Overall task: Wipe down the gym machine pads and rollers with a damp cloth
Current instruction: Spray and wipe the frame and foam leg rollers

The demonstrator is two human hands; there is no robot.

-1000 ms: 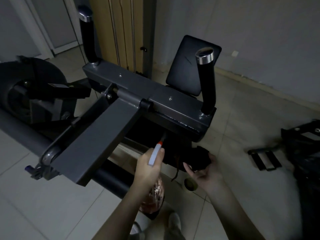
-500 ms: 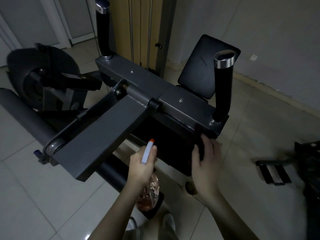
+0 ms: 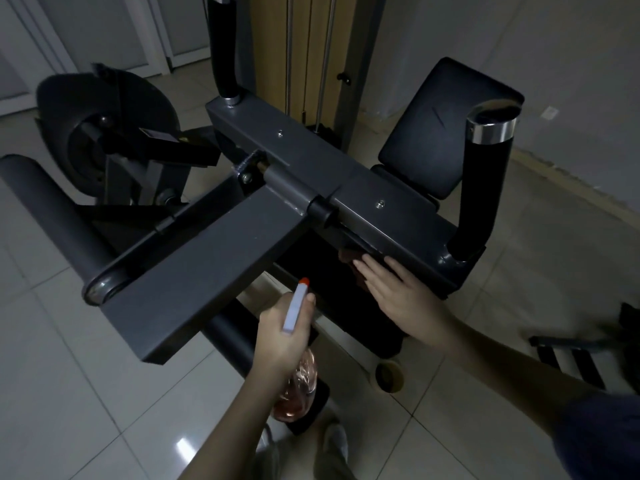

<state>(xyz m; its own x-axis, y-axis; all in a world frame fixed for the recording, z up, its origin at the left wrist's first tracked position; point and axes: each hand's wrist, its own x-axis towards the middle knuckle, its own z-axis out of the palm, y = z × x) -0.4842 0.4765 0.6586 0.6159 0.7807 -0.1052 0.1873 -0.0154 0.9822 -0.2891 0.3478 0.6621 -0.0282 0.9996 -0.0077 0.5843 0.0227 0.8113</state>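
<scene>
Right now your cloth (image 3: 350, 258) sits bunched against the dark pad (image 3: 304, 254) tucked under the grey frame (image 3: 398, 216), pinned there by the straight, flat fingers of your right hand (image 3: 403, 297). Your left hand (image 3: 280, 337) is curled round the spray bottle (image 3: 299, 382), its nozzle pointing toward that same pad. I judge you are early in the job: only this one pad is under the cloth, and the dim light hides whether it is clean. The upright back pad (image 3: 440, 133), the long grey roller (image 3: 52, 216) and the black grips (image 3: 481, 195) probably remain.
</scene>
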